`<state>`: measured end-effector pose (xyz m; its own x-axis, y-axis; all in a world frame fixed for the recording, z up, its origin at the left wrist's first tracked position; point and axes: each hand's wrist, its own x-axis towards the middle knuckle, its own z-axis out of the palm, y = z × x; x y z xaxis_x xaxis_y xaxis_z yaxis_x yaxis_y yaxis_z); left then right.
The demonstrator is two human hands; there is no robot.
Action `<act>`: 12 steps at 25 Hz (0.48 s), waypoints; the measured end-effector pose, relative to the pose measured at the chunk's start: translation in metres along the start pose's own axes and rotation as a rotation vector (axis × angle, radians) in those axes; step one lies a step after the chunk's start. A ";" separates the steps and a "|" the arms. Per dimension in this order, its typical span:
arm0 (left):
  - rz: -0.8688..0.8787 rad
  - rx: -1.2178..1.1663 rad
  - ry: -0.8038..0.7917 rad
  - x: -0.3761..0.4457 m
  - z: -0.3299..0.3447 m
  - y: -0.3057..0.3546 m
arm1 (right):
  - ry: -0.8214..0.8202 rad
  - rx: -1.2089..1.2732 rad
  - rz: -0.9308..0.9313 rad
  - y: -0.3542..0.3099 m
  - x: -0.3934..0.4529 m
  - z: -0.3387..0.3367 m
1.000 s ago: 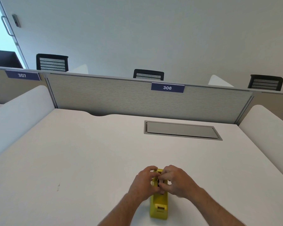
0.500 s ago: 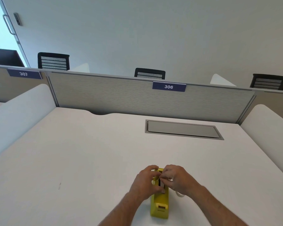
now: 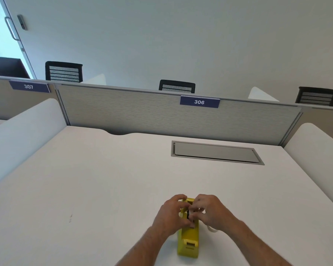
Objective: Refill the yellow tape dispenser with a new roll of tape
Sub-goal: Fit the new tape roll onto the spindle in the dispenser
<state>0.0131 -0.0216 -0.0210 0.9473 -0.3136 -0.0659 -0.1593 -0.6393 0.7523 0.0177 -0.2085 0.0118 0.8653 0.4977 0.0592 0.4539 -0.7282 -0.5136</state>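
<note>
A yellow tape dispenser (image 3: 188,240) stands on the white desk (image 3: 104,189) near its front edge, cutter end toward me. My left hand (image 3: 170,215) clasps the dispenser's far end from the left. My right hand (image 3: 210,212) reaches in from the right, its fingertips pinched over the dark slot on top, where a small dark part shows between the fingers. A white ring, apparently a tape roll (image 3: 211,229), lies on the desk, mostly hidden under my right wrist.
A grey cable hatch (image 3: 215,153) is set into the desk beyond the hands. A fabric partition (image 3: 142,114) with the label 306 (image 3: 199,101) closes the far edge. White side screens flank the desk. Black chair backs stand behind the partition.
Both hands stay on the dispenser's far end; the right fingers have shifted slightly over the slot. The white ring beside the right wrist has come into sight.
</note>
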 end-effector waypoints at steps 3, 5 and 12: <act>-0.009 -0.007 0.001 0.000 0.000 0.001 | 0.049 0.087 0.060 -0.002 0.002 0.002; -0.011 -0.011 0.002 -0.001 -0.001 0.001 | 0.070 0.091 0.078 -0.002 0.003 0.003; -0.014 0.018 -0.001 -0.001 -0.001 0.003 | 0.048 -0.102 0.014 -0.004 0.006 0.007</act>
<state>0.0116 -0.0223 -0.0184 0.9493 -0.3049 -0.0768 -0.1509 -0.6561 0.7394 0.0200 -0.1997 0.0085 0.8798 0.4658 0.0949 0.4590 -0.7804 -0.4246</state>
